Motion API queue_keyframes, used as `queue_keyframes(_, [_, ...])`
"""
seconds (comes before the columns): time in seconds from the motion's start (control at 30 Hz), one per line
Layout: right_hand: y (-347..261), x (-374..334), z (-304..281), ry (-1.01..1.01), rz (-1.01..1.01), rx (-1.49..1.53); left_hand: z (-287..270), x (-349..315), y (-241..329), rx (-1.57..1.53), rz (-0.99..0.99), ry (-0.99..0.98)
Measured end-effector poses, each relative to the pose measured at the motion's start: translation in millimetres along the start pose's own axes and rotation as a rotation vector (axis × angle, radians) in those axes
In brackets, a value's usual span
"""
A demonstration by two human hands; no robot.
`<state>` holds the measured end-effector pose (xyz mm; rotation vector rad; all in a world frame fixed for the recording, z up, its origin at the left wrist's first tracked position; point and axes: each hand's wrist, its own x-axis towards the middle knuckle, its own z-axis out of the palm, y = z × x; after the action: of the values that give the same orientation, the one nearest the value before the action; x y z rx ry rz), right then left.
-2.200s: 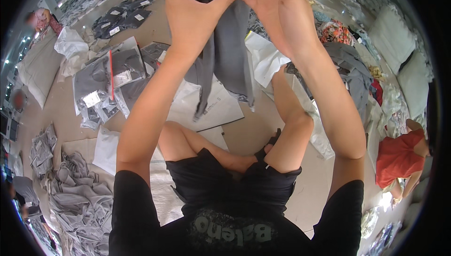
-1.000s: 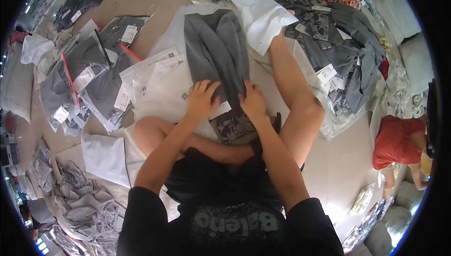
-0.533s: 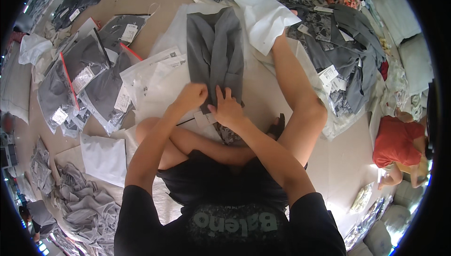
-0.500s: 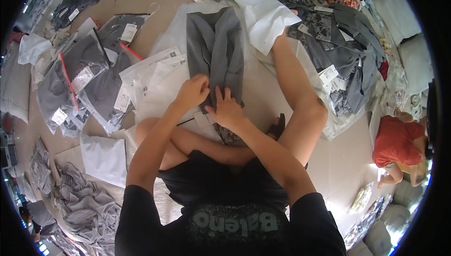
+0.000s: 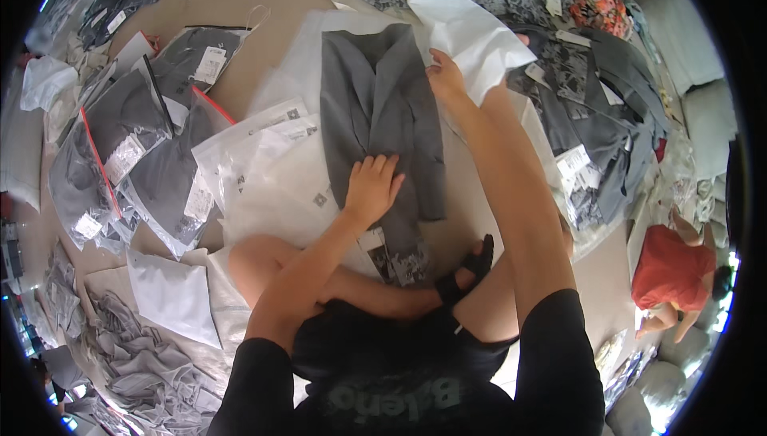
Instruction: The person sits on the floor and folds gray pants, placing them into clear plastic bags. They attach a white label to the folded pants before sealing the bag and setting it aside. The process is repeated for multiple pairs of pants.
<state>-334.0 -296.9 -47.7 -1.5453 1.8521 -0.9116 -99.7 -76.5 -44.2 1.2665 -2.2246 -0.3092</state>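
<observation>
A grey garment lies folded lengthwise on clear plastic sheeting on the floor in front of me. My left hand rests flat on the garment's lower half, fingers apart. My right hand reaches to the garment's upper right edge, beside a white paper sheet. Whether it pinches the cloth or the sheet I cannot tell. I sit cross-legged, with a black sandal on one foot.
Bagged grey garments lie to my left, and loose grey cloth is heaped at the lower left. A pile of patterned and grey clothes sits to the right. A person in a red top sits at the far right.
The garment, first held up in both hands, now lies flat. My left hand stays pressed on it while my right hand has moved from its lower end up to its top right edge.
</observation>
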Motion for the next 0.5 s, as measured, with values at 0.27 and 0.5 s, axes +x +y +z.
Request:
queue_keyframes(0.27, [-29.0,63.1,56.0,-0.202,0.238,0.340,-9.5,20.4,-28.2,-0.011,0.114,-0.129])
queue_keyframes(0.5, [-98.3,69.4,17.2,-0.714,0.145,0.393,3.2,18.7,-41.0,-0.043,0.087,-0.097])
